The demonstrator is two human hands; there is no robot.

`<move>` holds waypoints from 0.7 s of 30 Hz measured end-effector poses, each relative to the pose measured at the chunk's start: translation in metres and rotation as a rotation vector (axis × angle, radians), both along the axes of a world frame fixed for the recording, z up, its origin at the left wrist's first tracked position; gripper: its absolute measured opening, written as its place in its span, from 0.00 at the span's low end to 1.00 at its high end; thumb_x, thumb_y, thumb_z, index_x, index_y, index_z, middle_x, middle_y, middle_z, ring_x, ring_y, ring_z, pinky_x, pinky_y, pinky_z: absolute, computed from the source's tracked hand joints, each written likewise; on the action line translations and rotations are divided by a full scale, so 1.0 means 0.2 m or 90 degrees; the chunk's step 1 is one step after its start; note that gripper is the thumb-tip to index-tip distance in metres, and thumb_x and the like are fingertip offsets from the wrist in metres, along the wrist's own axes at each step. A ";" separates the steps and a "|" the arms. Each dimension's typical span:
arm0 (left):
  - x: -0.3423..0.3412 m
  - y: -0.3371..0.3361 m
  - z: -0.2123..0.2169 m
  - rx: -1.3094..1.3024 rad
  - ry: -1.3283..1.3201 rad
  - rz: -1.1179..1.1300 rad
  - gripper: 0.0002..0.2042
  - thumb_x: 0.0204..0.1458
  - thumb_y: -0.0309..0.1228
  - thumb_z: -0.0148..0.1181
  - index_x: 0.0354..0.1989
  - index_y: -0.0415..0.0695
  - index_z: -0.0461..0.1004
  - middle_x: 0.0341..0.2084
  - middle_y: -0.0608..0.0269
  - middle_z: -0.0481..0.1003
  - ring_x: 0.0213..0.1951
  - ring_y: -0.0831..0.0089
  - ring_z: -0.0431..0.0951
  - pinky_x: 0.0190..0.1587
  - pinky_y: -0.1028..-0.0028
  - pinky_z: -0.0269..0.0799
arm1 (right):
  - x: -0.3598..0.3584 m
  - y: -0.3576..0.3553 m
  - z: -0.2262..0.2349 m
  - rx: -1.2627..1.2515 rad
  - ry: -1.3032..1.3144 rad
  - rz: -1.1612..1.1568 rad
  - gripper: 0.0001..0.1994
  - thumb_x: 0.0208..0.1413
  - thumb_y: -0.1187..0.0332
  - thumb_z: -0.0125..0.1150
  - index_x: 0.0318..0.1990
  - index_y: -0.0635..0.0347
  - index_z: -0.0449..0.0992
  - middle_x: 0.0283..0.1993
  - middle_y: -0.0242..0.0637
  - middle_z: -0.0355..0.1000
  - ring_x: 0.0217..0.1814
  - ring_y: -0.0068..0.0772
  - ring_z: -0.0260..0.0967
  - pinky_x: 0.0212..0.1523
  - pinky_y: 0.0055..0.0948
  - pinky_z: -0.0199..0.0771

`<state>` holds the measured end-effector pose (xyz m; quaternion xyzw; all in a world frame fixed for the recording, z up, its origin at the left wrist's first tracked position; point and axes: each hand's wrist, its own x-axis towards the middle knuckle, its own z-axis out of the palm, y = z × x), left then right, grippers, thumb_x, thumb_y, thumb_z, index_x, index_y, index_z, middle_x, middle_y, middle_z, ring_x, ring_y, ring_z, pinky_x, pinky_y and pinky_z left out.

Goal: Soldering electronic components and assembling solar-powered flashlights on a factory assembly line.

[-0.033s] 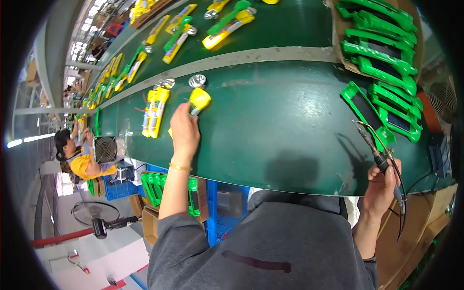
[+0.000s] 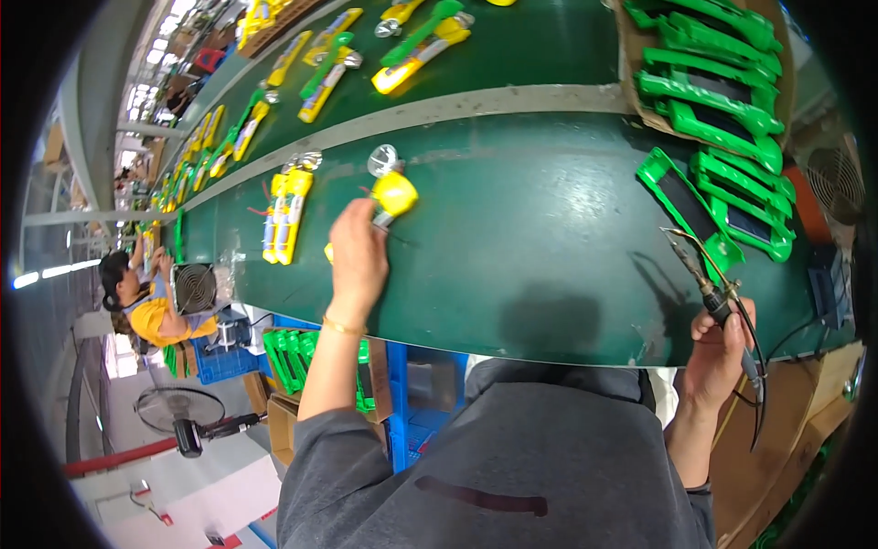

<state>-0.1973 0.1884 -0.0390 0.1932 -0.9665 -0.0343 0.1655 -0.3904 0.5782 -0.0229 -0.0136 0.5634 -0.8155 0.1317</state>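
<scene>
My left hand (image 2: 359, 252) grips a yellow flashlight body (image 2: 396, 194) over the green bench, its fingers closed around the part below the head. A round silver reflector (image 2: 383, 161) sits at the far end of that flashlight. Much of the body is hidden under my palm. To the left lie two more yellow flashlight bodies (image 2: 287, 215) side by side, with silver reflectors and red wires. My right hand (image 2: 721, 357) is wrapped around a soldering iron (image 2: 716, 302) near the bench's front edge. The iron's metal tip points up and left, beside a green casing with a dark panel (image 2: 681, 201).
More green casings (image 2: 750, 206) lie at the right, below a cardboard box (image 2: 631, 82) of them. Past a grey rail (image 2: 457, 102), yellow and green flashlight parts (image 2: 421, 57) line the far strip. A person in yellow (image 2: 160, 316) works at the far left, near a fan (image 2: 195, 288).
My left hand has shifted slightly right with the flashlight body, whose head now stands a little farther right. My right hand keeps the soldering iron almost in place.
</scene>
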 end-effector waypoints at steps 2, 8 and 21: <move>-0.14 0.30 0.06 0.121 -0.056 -0.110 0.25 0.40 0.15 0.59 0.51 0.39 0.64 0.49 0.47 0.68 0.51 0.49 0.67 0.55 0.60 0.63 | 0.02 0.02 0.02 0.005 -0.007 -0.020 0.11 0.55 0.64 0.55 0.38 0.62 0.66 0.26 0.38 0.66 0.27 0.26 0.64 0.27 0.24 0.65; -0.43 0.99 0.06 0.151 -0.026 -0.367 0.21 0.40 0.22 0.59 0.47 0.39 0.70 0.49 0.48 0.67 0.53 0.53 0.67 0.55 0.57 0.61 | 0.13 -0.04 0.11 -0.081 -0.061 0.021 0.14 0.53 0.65 0.57 0.40 0.64 0.64 0.27 0.41 0.70 0.23 0.30 0.68 0.25 0.26 0.72; -0.27 0.88 0.10 0.400 0.101 -0.070 0.17 0.40 0.18 0.64 0.42 0.38 0.73 0.41 0.56 0.71 0.27 0.75 0.70 0.27 0.78 0.67 | 0.08 -0.14 0.02 -0.084 -0.127 0.147 0.08 0.59 0.74 0.49 0.43 0.66 0.65 0.42 0.43 0.70 0.46 0.40 0.72 0.50 0.37 0.74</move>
